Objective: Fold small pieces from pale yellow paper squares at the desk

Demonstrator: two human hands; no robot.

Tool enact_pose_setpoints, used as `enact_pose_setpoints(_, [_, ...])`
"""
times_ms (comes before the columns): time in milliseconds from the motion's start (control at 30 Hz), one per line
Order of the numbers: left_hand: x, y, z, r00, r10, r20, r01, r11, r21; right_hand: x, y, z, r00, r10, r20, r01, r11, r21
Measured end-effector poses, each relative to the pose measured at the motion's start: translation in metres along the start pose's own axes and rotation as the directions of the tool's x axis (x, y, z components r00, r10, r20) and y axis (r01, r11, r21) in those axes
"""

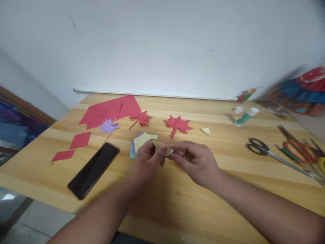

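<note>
Between my two hands is a small folded piece of pale yellow paper (162, 146). My left hand (149, 156) is closed on it, the thumb pressed on top. The fingertips of my right hand (195, 161) pinch its right corner. Just behind my left hand lies a small stack of yellow, purple and blue paper (144, 138), partly hidden by the hand. Farther back lie two red paper leaves, one on the left (142, 118) and one with a thick stem (178, 124). A small folded yellow paper piece (205, 131) lies to their right.
A black phone (93, 170) lies left of my left arm. Beyond it are red diamond pieces (80, 140), a purple paper leaf (109, 126) and red sheets (111, 110). To the right are an uncapped glue stick (246, 117), its cap (238, 109), black-handled scissors (269, 153) and orange-handled tools (299, 149).
</note>
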State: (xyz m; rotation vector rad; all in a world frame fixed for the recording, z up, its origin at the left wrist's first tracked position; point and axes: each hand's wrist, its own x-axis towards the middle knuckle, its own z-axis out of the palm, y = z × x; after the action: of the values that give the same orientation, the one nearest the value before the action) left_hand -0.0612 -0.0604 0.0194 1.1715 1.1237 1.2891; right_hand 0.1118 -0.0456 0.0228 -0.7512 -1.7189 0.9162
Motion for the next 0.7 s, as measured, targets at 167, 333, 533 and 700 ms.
enact_pose_setpoints(167, [0.0,0.001,0.001,0.999,-0.029,0.017,0.029,1.0,-0.005,0.001,-0.001,0.001,1.0,0.013,-0.001,-0.013,0.999,0.039])
enact_pose_setpoints(333, [-0.002,0.001,0.0,0.999,-0.036,0.025,0.036,0.999,-0.002,-0.001,0.003,0.002,1.0,0.012,0.012,-0.012,0.999,0.052])
enact_pose_setpoints(533, [-0.001,0.002,0.0,0.998,-0.058,0.022,0.058,0.998,0.006,-0.001,0.005,-0.003,0.998,-0.069,-0.002,0.068,0.993,-0.101])
enact_pose_setpoints(700, [-0.002,0.0,-0.001,0.997,-0.059,0.039,0.059,0.998,0.0,0.001,0.006,-0.014,0.913,-0.377,0.155,0.407,0.833,-0.374])
